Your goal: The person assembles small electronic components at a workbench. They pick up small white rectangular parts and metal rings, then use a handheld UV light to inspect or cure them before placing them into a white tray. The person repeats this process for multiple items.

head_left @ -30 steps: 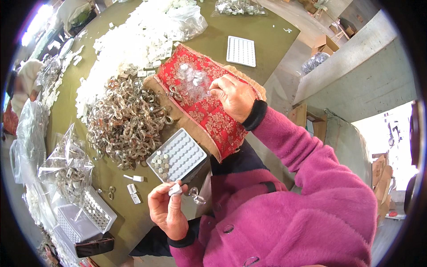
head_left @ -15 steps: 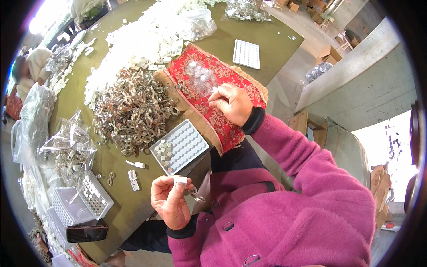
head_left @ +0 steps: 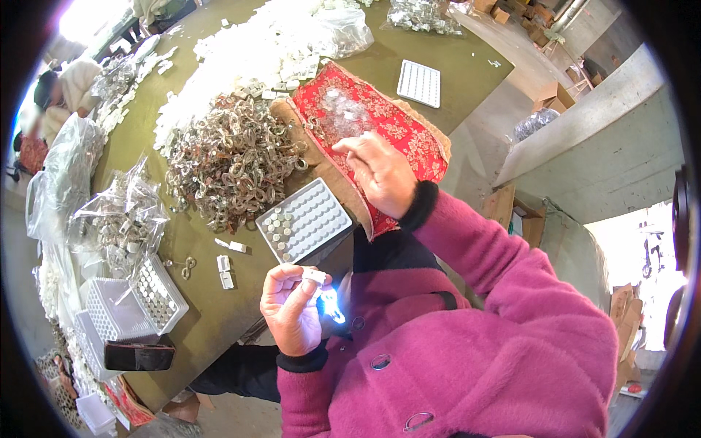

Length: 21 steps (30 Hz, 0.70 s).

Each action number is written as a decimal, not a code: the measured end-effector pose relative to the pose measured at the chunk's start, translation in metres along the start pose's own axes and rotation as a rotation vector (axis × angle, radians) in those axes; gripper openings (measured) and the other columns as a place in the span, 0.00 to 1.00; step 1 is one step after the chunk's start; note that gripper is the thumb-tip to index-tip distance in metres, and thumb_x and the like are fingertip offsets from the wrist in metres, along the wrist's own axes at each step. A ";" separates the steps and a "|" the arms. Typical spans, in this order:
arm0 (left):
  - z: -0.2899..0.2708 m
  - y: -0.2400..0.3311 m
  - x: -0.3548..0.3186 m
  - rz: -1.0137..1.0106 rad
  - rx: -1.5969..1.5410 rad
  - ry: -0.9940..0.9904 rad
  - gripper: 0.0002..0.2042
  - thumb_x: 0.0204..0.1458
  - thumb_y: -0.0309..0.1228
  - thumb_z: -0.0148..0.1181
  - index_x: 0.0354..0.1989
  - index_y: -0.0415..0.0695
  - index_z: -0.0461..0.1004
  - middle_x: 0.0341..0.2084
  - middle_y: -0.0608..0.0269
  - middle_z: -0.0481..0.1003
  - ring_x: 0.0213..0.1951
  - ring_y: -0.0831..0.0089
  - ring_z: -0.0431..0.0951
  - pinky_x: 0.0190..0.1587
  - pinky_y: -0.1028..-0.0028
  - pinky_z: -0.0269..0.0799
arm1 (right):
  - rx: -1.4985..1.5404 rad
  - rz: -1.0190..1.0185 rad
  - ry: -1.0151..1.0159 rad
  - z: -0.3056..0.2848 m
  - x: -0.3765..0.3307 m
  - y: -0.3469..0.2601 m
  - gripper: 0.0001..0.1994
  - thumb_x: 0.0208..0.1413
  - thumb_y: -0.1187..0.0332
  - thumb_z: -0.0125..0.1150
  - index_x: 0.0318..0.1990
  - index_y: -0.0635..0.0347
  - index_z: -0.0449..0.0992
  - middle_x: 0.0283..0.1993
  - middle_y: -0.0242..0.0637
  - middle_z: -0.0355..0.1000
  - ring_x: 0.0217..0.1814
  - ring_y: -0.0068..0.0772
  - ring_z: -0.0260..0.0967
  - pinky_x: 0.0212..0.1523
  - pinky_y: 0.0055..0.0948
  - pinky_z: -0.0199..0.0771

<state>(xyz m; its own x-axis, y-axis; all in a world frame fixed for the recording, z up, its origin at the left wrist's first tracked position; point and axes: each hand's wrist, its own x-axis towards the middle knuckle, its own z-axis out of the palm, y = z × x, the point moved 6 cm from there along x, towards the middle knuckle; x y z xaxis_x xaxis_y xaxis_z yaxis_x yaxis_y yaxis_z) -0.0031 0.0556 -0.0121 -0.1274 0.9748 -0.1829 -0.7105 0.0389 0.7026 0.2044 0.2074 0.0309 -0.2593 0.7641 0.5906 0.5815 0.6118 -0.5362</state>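
Observation:
My left hand (head_left: 293, 310) is closed, pinching a small white battery box (head_left: 314, 276) between thumb and fingers. From the box hangs a small coil of string light (head_left: 332, 305), glowing bright blue-white. Over the near edge of a red flowered cloth (head_left: 409, 135) is my right hand (head_left: 377, 175), its fingers bent and apart with nothing visible in them. Small clear plastic bits (head_left: 347, 115) lie on the cloth just beyond its fingertips. Between the hands stands a pale tray (head_left: 314, 219) with rows of round hollows, and round button cells (head_left: 277, 228) in its left part.
A heap of coiled wire lights (head_left: 226, 160) fills the table's middle, before a pile of white pieces (head_left: 241, 58). At left are bagged parts (head_left: 124, 219), stacked trays (head_left: 157, 299) and a black phone (head_left: 139, 356). Another tray (head_left: 420, 84) lies far right. A person sits far left.
The coil hanging from my left hand has lit up. My right hand's fingers have gone from pinched together to spread apart. The whole view has shifted slightly.

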 end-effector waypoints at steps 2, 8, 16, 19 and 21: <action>-0.002 -0.002 -0.001 -0.017 0.006 -0.002 0.12 0.54 0.16 0.64 0.45 0.38 0.74 0.36 0.53 0.81 0.37 0.62 0.83 0.43 0.65 0.78 | -0.190 -0.010 -0.174 0.009 0.003 0.013 0.07 0.60 0.74 0.60 0.45 0.56 0.78 0.42 0.41 0.72 0.40 0.45 0.75 0.39 0.38 0.78; -0.010 -0.005 -0.002 -0.030 -0.033 0.018 0.12 0.54 0.17 0.64 0.46 0.38 0.74 0.36 0.53 0.81 0.37 0.62 0.83 0.42 0.65 0.78 | -0.186 -0.001 -0.185 0.000 0.003 0.028 0.06 0.59 0.72 0.63 0.42 0.58 0.78 0.37 0.41 0.75 0.41 0.41 0.78 0.38 0.35 0.78; -0.011 -0.008 0.000 -0.062 -0.064 0.012 0.11 0.55 0.17 0.64 0.46 0.38 0.74 0.36 0.53 0.81 0.37 0.62 0.83 0.42 0.66 0.78 | 0.302 0.296 -0.122 0.004 -0.001 0.035 0.05 0.67 0.78 0.55 0.45 0.63 0.77 0.40 0.33 0.71 0.32 0.23 0.77 0.36 0.25 0.79; -0.011 -0.008 0.001 -0.062 -0.055 0.011 0.11 0.55 0.17 0.64 0.45 0.38 0.74 0.36 0.53 0.81 0.37 0.62 0.83 0.41 0.66 0.78 | 0.144 0.137 -0.092 0.002 0.005 0.030 0.04 0.61 0.74 0.62 0.43 0.57 0.78 0.36 0.42 0.73 0.33 0.42 0.76 0.36 0.36 0.78; -0.011 -0.008 0.001 -0.054 -0.042 0.027 0.11 0.55 0.17 0.64 0.45 0.38 0.74 0.36 0.53 0.81 0.37 0.62 0.83 0.41 0.66 0.78 | 0.084 0.161 -0.106 0.001 0.005 0.033 0.04 0.61 0.71 0.63 0.42 0.57 0.78 0.35 0.42 0.73 0.34 0.46 0.76 0.37 0.38 0.78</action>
<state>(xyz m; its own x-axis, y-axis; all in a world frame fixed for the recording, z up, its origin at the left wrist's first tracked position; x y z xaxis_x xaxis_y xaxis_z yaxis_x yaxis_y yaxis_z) -0.0055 0.0541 -0.0260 -0.1060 0.9653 -0.2388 -0.7453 0.0818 0.6617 0.2217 0.2317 0.0152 -0.2510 0.8678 0.4289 0.5568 0.4919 -0.6694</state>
